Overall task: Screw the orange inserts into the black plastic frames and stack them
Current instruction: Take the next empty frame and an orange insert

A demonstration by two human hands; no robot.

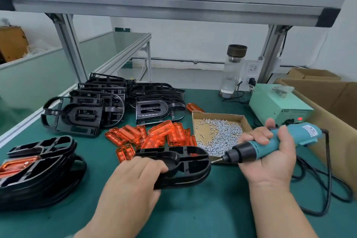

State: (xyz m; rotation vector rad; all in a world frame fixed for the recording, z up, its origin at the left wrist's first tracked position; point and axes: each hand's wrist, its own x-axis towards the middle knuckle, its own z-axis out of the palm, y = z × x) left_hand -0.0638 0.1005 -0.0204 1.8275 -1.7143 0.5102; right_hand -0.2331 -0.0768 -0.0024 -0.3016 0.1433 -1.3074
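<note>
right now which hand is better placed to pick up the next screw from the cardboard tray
Right. The right hand grips the electric screwdriver, its bit at the cardboard tray edge beside the screws. The left hand is busy holding the black frame.

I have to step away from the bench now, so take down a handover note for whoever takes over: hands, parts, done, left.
Left hand grips a black frame on the green mat. Right hand holds the teal electric screwdriver, bit close to that frame's right end.
Loose orange inserts lie heaped behind it; screws in the cardboard tray to the right; bare frames piled at the back.
Done: a stack of frames at far left, top one showing an orange insert.
Left: the back pile and the heaped inserts.
</note>
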